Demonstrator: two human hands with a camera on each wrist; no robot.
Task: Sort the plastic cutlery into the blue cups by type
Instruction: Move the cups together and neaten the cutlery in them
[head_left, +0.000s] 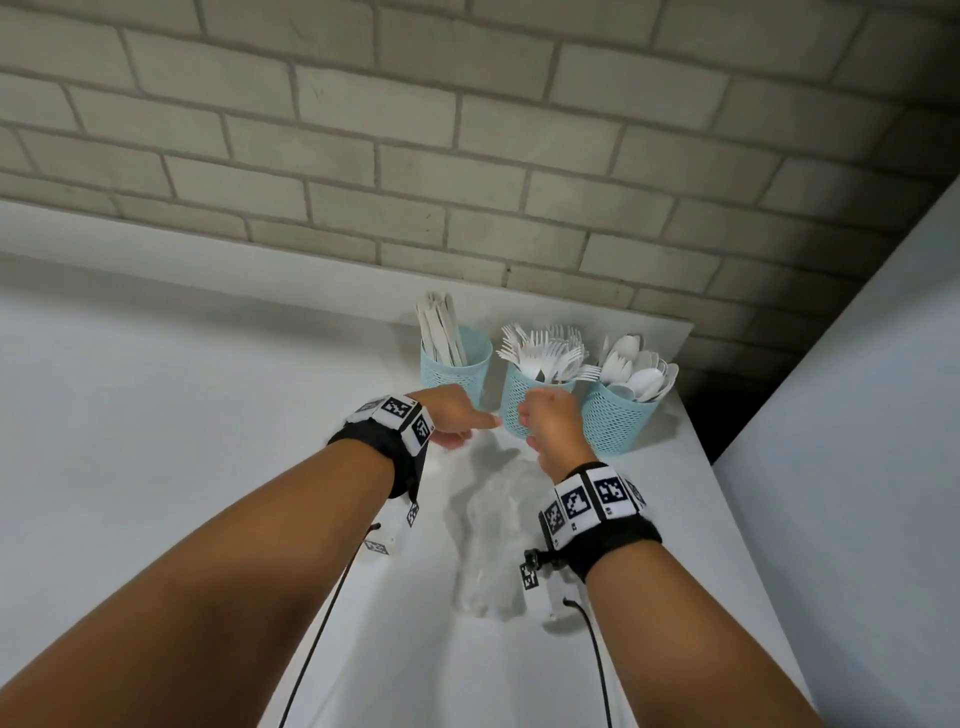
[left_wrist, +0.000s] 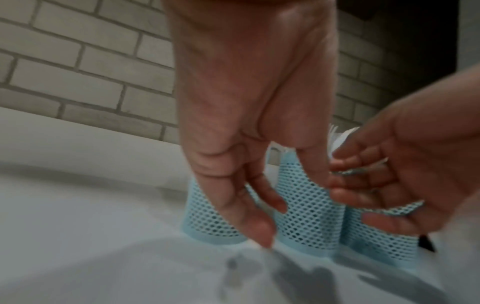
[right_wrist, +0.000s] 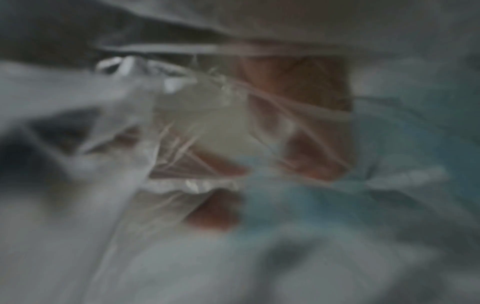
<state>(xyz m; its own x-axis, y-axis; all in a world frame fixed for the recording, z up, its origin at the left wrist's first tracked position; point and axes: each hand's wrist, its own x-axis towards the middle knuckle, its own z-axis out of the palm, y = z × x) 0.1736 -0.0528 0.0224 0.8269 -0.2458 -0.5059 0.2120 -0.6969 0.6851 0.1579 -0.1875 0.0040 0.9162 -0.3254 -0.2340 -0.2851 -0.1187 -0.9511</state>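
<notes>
**So, about handling that flimsy bag and the plastic cutlery**

Honestly, starting at the fingertips: the right hand (head_left: 550, 423) is fisted, fingers curled round the top of a clear plastic bag (head_left: 493, 525), which hangs from it down toward the white counter (head_left: 156, 415). The right wrist view is mostly a blur of crinkled film with fingers behind it, so I can't tell if anything is left inside. The left hand (head_left: 457, 415) is right beside it with its fingers (left_wrist: 259, 228) straight-ish and pointing down, holding nothing that I can make out, tips close to the counter.

Just beyond the hands sit the three blue mesh cups in a row against the brick wall (head_left: 467, 130): the left cup (head_left: 457, 369) holds what look like knives, or at least flat sticks, the middle cup (head_left: 535, 400) is stuffed with forks (head_left: 545, 351), and the right cup (head_left: 618, 421) has the spoons (head_left: 639, 369). Sorting looks pretty much done to me.

My guess on how this stuff handles: the bag is near weightless, floppy and slippery, so bunching the neck in a fist is the way to go; a fingertip pinch would probably slide off. The cutlery is light and stiff but snaps easily, so grab it by the handles. Those cups look light and top-heavy with everything standing up in them, so bumping a rim could tip the lot. Steady one at the base if it needs moving.
</notes>
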